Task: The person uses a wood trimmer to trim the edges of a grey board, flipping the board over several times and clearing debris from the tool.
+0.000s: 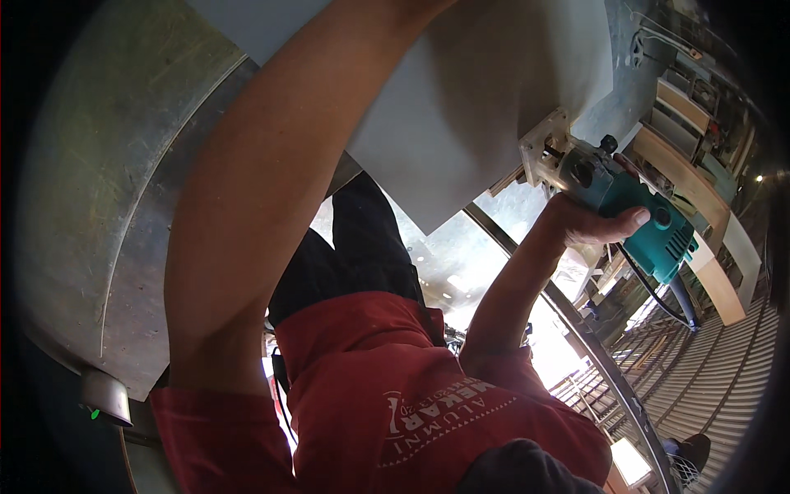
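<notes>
My right hand [597,224] is wrapped round the teal body of a trim router [638,206], its thumb laid along the side. The router's clear square base plate [545,148] sits at the right edge of a smooth grey panel [461,115]; whether the bit touches the panel is hidden. A dark cord hangs from the router's rear end. Across the panel stretches my left forearm [271,156], running up past the top edge of the picture, so my left hand is out of sight.
A scuffed metal sheet [107,181] spreads at the left, with a small metal cup-like piece [107,397] at its lower end. Wooden boards [687,169] stand at the right, near corrugated sheeting [708,387]. A long metal bar [588,342] slants below the router.
</notes>
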Motion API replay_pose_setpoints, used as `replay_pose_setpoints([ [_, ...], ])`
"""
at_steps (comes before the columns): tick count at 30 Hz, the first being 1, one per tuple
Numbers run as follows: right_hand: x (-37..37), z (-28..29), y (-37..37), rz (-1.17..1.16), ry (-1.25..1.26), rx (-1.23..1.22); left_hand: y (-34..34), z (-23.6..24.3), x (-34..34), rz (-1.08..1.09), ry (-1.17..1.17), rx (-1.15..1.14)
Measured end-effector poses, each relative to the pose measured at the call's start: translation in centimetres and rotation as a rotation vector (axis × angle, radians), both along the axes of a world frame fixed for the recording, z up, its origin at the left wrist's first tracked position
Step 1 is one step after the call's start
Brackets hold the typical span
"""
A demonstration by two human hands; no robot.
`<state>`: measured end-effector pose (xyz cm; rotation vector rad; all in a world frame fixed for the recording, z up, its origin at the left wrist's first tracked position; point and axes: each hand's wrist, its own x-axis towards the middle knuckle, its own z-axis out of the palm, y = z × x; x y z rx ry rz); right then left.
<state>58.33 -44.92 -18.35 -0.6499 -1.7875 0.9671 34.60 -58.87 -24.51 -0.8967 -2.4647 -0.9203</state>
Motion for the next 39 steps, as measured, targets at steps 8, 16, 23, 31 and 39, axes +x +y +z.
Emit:
replay_pose_setpoints([
  [8, -0.2, 0.2, -0.8, -0.074, -0.027, -0.005, 0.4, 0.1, 0.0, -0.028, -0.029, -0.067],
  [16, -0.1, 0.0, -0.6, -0.065, -0.004, -0.042, -0.1, -0.3, -0.6, -0.031, 0.056, 0.030],
  [23, 3.4, 2.5, -0.1, -0.037, -0.072, -0.156, -0.8, 1.3, -0.8, -0.064, -0.059, -0.118],
  [31, 8.6, 7.0, 2.1, 0.038, -0.125, -0.182, -1.9, -0.3, -0.7, -0.089, 0.015, -0.128],
  [39, 8.2, 12.1, 8.4, 0.061, -0.073, -0.146, -4.8, 1.5, 0.1, -0.083, 0.016, -0.179],
])
